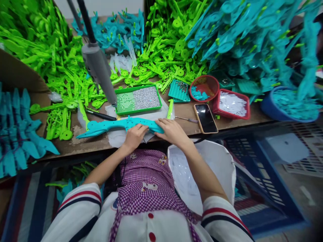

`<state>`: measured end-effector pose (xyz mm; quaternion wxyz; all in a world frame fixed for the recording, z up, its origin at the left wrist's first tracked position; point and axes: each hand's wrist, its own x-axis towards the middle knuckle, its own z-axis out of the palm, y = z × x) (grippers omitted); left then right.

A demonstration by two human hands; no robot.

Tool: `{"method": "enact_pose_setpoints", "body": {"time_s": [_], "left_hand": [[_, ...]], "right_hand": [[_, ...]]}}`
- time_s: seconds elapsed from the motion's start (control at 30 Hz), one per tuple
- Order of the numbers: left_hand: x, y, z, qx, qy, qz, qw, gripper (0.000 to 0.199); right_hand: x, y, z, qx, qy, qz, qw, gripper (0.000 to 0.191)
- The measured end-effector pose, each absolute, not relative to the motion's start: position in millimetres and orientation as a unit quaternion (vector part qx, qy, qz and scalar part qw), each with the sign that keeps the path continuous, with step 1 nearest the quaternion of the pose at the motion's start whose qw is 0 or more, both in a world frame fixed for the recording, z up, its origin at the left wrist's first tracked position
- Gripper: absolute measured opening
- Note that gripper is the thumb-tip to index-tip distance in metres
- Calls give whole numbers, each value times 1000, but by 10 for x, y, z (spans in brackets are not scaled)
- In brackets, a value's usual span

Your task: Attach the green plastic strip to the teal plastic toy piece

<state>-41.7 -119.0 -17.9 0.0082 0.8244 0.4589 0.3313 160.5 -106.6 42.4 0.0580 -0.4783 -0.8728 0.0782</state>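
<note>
A long turquoise plastic piece (113, 126), shaped like a toy weapon's body, lies crosswise at the table's front edge. My left hand (136, 136) grips its middle with bent fingers. Further right, my right hand (173, 131) has its fingers closed over the piece's other end; the thumb is along the near side. Just behind the piece is a green tray (138, 99) of small silvery screws. A grey electric screwdriver (99, 70) hangs with its tip over the tray's left edge. Bright green plastic parts (170, 109) stand close to both ends.
Heaps of green parts (63, 67) and turquoise parts (239, 37) crowd the back. At right are a red round basket (213, 82), a red bin (247, 116), a phone (205, 117), a thin screwdriver (186, 119) and a blue tub (267, 109). A black rod (101, 115) lies left.
</note>
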Motion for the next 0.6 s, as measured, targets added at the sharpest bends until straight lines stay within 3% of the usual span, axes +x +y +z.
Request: {"method": "enact_pose_setpoints", "body": {"time_s": [0.17, 0.33, 0.6], "left_hand": [[-338, -1291, -357, 799, 468, 374, 46, 22], [-301, -1460, -511, 808, 435, 398, 15, 36], [-265, -1552, -573, 842, 413, 347, -18, 55]], "right_hand": [[1651, -1103, 361, -481, -870, 74, 79, 52], [1690, -1074, 359, -479, -867, 95, 96, 49], [1721, -1005, 413, -482, -863, 126, 84, 48]]}}
